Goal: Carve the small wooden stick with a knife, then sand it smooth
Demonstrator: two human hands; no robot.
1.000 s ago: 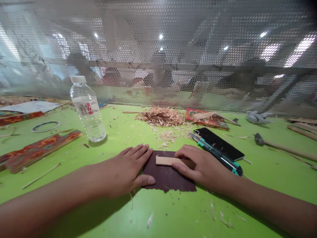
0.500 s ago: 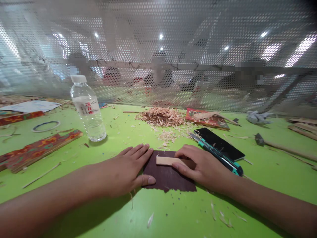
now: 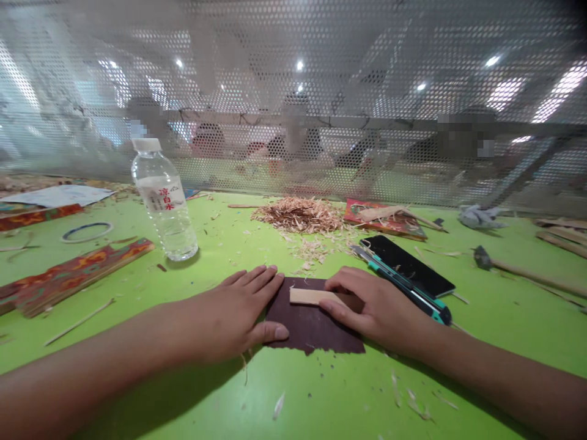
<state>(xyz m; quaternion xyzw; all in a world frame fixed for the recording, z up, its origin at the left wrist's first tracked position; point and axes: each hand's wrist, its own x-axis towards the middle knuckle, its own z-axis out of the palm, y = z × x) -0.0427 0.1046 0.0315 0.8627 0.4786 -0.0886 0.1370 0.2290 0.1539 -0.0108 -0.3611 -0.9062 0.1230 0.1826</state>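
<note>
I have the right hand (image 3: 376,307) gripping a flat, pale wooden strip (image 3: 305,296). The left hand (image 3: 235,319) lies splayed on a thin rectangular maroon sheet (image 3: 314,330).

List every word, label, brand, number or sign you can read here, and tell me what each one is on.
"凉白水": red characters running down the front of the plastic water bottle; the last one is slightly blurred, so that reading is less sure.
Smaller dark print beside them on the bottle: too small to read.
Faint marks on the white paper sheet at the far left: too blurred to read.
No other legible text.
</note>
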